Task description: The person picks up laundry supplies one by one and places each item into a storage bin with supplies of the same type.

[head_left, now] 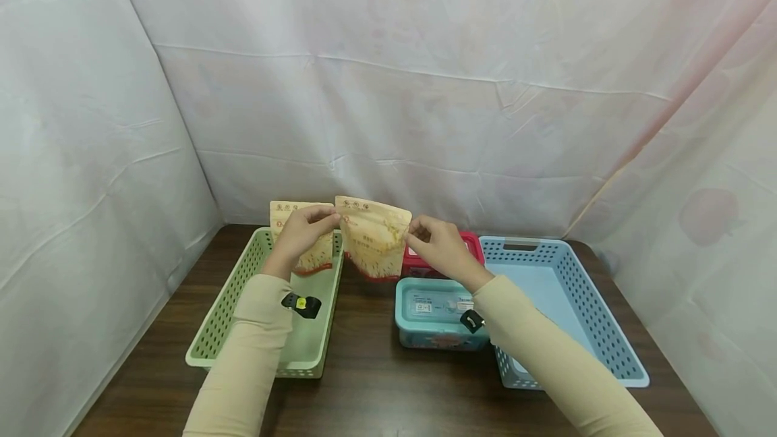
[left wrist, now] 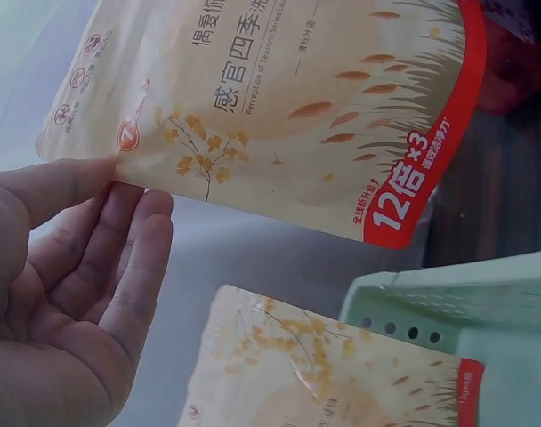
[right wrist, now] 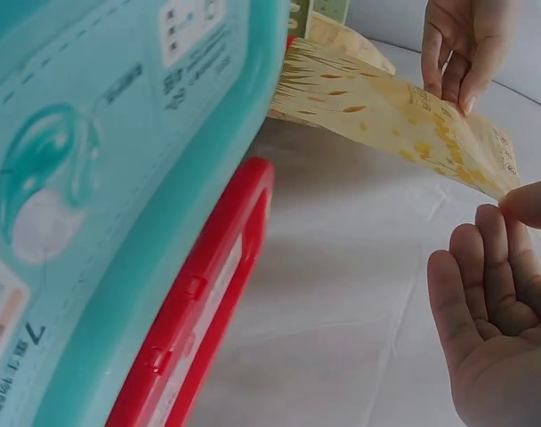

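A cream-yellow pouch with a red bottom band hangs upright between both hands, over the gap between the green basket and the boxes. My left hand pinches its left edge near the top between thumb and finger. On the opposite edge, the thumb and forefinger of my right hand pinch it, the other fingers loosely bent in the right wrist view. A second matching pouch stands in the far end of the green basket, partly hidden by my left hand in the head view.
A teal lidded box sits mid-table under my right forearm, with a red box behind it. At the right lies a blue basket. White cloth hangs behind the dark wooden table.
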### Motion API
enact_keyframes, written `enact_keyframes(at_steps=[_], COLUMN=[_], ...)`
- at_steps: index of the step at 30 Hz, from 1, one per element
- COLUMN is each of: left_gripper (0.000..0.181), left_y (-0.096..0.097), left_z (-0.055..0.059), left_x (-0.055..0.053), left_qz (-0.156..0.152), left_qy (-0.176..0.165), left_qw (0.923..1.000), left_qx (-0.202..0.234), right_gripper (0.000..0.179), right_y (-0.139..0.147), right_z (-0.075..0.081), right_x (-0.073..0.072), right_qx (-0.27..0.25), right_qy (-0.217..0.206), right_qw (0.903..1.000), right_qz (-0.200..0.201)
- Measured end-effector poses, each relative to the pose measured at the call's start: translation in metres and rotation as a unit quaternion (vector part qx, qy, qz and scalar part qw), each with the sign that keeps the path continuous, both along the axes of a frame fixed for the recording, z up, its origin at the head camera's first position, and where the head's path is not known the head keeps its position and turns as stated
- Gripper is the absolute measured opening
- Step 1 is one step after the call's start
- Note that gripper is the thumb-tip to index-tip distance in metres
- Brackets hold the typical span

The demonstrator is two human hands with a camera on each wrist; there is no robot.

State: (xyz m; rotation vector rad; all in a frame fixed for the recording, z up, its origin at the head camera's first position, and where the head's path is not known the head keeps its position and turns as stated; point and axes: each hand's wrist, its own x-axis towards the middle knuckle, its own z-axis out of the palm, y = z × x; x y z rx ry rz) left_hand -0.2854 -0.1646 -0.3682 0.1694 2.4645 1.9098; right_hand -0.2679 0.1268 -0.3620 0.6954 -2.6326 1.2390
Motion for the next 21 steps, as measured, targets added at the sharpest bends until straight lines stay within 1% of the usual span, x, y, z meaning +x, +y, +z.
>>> enact_keyframes(at_steps=[4,9,14,17,21], left_gripper=[0.04,0.042,0.044,0.045,0.044], left_y=[0.001,0.001,0.001,0.0,0.0], left_z=[0.005,0.01,0.013,0.014,0.014], left_x=[0.001,0.006,0.01,0.012,0.015], left_qz=[-0.002,0.0,-0.002,-0.006,-0.004], left_qy=[0.001,0.005,0.006,0.016,0.034], left_qw=[0.9999,1.0,1.0,0.9998,0.9993], left_qx=[0.015,0.003,0.005,0.009,0.015], right_gripper=[0.008,0.01,0.012,0.012,0.013], right_y=[0.0,0.0,0.001,0.002,0.003], right_z=[0.004,0.007,0.009,0.009,0.008], right_x=[0.003,0.005,0.006,0.005,0.004], right_qx=[-0.014,-0.027,-0.042,-0.052,-0.065], right_qy=[0.001,-0.009,-0.024,-0.024,-0.025], right_qw=[0.9999,0.9996,0.9988,0.9984,0.9976], right_qz=[-0.002,-0.006,-0.008,-0.006,0.002])
